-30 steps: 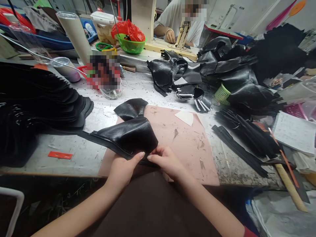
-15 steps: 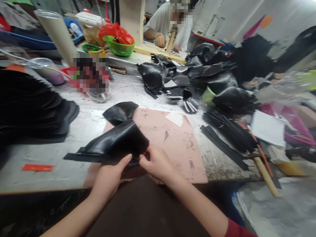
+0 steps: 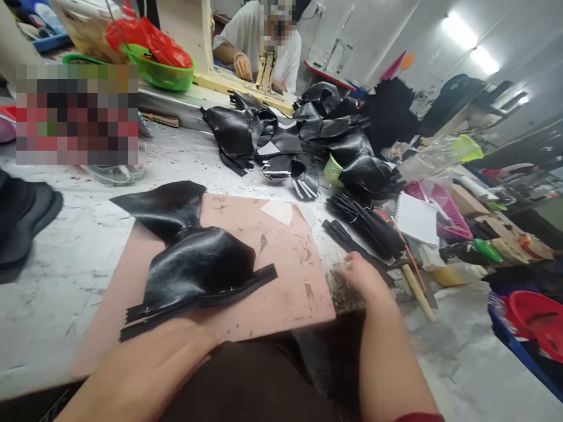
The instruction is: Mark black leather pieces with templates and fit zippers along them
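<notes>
A glossy black leather shoe upper piece (image 3: pixel 202 264) lies on a pinkish board (image 3: pixel 290 287) in front of me. Dark zipper tape (image 3: pixel 259 280) runs along its near edge, sticking out past both sides. My left hand (image 3: pixel 171 351) rests at that near edge, back up, fingers stretched to the right; the fingertips are partly hidden. Off the board's right side, my right hand (image 3: pixel 365 278) is at the loose black zipper strips (image 3: pixel 347 240), slightly blurred, fingers apart. Whether it touches them I cannot tell. Behind the upper lies its other black leather part (image 3: pixel 171 205).
Black leather pieces (image 3: pixel 281 135) are heaped at the back. A wooden-handled hammer (image 3: pixel 417 293), notebook (image 3: pixel 417 220) and pink basket (image 3: pixel 444 205) lie on the right. Stacked black pieces (image 3: pixel 26 217) stand left. A co-worker (image 3: pixel 259 47) sits behind a sewing machine (image 3: pixel 266 70).
My right hand has let go of the leather upper and moved right to the zipper strips. My left hand has shifted down and left, now lying flat. The view has turned right.
</notes>
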Demonstrator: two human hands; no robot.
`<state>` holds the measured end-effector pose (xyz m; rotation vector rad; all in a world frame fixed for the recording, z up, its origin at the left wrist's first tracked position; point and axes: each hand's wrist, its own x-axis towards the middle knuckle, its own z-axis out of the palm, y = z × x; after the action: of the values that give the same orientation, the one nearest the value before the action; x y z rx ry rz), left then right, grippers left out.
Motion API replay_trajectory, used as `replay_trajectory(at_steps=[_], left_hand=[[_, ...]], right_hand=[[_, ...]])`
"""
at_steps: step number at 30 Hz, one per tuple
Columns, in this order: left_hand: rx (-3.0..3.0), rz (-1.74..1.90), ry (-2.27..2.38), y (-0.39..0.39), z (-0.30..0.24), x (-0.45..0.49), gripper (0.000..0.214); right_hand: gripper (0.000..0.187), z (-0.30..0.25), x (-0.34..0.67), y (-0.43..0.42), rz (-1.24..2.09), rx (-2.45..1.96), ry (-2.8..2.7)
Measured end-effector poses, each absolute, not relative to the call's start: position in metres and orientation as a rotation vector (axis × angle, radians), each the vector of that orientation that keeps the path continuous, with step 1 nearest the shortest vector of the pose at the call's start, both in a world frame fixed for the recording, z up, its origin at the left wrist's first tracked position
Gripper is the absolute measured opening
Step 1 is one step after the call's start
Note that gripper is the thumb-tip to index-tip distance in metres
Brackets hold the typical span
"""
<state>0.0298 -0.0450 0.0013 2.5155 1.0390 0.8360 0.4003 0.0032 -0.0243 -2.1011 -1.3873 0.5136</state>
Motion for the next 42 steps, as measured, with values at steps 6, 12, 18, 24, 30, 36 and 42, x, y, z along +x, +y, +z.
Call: replay_trajectory(at_steps=[6,12,18,24,30,36,42], left_hand=[[3.068,0.622,1.046,-0.035,0.005,0.069,0.034],[3.111,0.487,1.116,-0.038,-0.003,0.077,0.027],[3.062,0.36,1.216,-0.036,-0.009,0.075,0.021],[3.057,0.298,1.201,-0.036,-0.014,0.075,0.027],[3.067,0.351,1.179,-0.036,-0.014,0.075,0.027],[3.049,0.353,1.173,-0.035,-0.015,0.075,0.029],[3.063,0.35,1.173,-0.037,-0.016,0.075,0.026]], right_hand=[[0.014,-0.02,0.424,-0.009,0.699,-2.115,-1.384],[0.013,0.002,0.358,-0.008,0.622,-1.694,-1.195],[0.01,-0.005,0.264,-0.014,0.929,-1.255,-1.704],[0.016,-0.024,0.235,-0.016,0.698,-1.18,-1.899],[0.015,-0.028,0.234,-0.018,0.5,-1.197,-2.011],[0.016,-0.028,0.232,-0.019,0.467,-1.186,-2.035],[0.016,-0.027,0.232,-0.019,0.483,-1.179,-2.028]])
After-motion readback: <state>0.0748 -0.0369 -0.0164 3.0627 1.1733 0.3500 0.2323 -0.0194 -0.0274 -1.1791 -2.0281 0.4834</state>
